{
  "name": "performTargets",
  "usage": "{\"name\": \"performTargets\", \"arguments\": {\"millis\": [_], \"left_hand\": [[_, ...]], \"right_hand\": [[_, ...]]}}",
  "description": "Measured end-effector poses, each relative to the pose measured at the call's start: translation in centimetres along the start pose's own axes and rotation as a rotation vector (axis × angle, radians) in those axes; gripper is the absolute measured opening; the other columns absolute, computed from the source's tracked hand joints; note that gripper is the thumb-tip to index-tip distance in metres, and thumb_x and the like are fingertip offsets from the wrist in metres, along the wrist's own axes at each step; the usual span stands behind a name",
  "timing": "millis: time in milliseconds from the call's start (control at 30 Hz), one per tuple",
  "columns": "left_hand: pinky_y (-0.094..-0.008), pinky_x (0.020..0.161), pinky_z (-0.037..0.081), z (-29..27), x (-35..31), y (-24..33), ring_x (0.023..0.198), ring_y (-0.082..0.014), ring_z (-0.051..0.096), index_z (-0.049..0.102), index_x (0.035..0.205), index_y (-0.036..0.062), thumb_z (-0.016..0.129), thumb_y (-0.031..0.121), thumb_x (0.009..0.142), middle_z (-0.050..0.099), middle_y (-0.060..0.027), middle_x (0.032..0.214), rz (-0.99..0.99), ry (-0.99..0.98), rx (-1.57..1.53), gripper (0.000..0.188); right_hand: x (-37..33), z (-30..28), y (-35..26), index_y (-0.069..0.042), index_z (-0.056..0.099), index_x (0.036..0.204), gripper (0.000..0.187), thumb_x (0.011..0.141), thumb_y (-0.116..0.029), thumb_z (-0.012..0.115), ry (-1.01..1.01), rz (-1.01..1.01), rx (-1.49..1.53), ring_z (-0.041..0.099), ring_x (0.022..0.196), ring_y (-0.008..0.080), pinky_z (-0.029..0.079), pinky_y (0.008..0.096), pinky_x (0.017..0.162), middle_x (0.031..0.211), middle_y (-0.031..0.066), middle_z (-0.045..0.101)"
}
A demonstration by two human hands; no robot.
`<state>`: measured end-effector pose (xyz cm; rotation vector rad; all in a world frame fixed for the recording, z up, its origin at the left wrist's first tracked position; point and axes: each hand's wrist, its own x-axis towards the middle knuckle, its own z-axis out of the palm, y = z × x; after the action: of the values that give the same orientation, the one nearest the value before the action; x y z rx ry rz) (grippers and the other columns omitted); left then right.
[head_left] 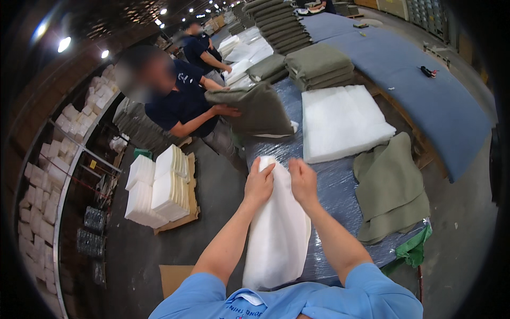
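A long piece of white foam padding [279, 234] stretches from my chest out over the table, its far end bunched and narrow. My left hand [260, 183] is closed around that far end, thumb on top. My right hand [303, 183] is curled closed at the right edge of the same end, its fingertips turned out of sight. To the right, a wide pile of white padding [345, 122] lies flat on the plastic-wrapped table [332, 194]. Nearer me on that side is a loose, wrinkled piece of grey-green fabric [393, 186].
Left across the table, a co-worker [180, 101] holds a grey-green fabric-covered pad [257, 111]. Folded grey-green covers [320, 66] stand farther back. White foam blocks [162, 186] sit on cardboard on the floor at left. A long blue-topped table [404, 80] runs along the right.
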<state>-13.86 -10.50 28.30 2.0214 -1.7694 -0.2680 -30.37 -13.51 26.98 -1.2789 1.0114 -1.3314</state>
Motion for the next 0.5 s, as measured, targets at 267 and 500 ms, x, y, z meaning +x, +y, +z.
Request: {"name": "performTargets", "arguments": {"millis": [267,500], "left_hand": [[-0.0430,0.116,0.043,0.5,0.2,0.5,0.144,-0.0393,0.049,0.071,0.139,0.0228,0.054,0.026,0.103,0.034,-0.0217,0.167,-0.006,0.018,0.040,0.040],[-0.0418,0.117,0.042,1.1,-0.1,0.7,0.146,-0.0376,0.047,0.071,0.138,0.0210,0.055,0.023,0.104,0.035,-0.0208,0.167,-0.018,0.020,0.025,0.039]], "right_hand": [[-6.3,3.5,5.7,-0.002,0.058,0.087,0.045,0.109,-0.041,0.050,-0.104,0.129,-0.244,0.063,0.082,0.0472,0.046,0.0539,0.074,0.084,0.0257,0.066],[-7.3,2.5,11.8,0.000,0.056,0.082,0.040,0.107,-0.031,0.057,-0.035,0.150,-0.348,0.060,0.072,0.0476,0.045,0.0533,0.068,0.077,0.0260,0.062]]}}
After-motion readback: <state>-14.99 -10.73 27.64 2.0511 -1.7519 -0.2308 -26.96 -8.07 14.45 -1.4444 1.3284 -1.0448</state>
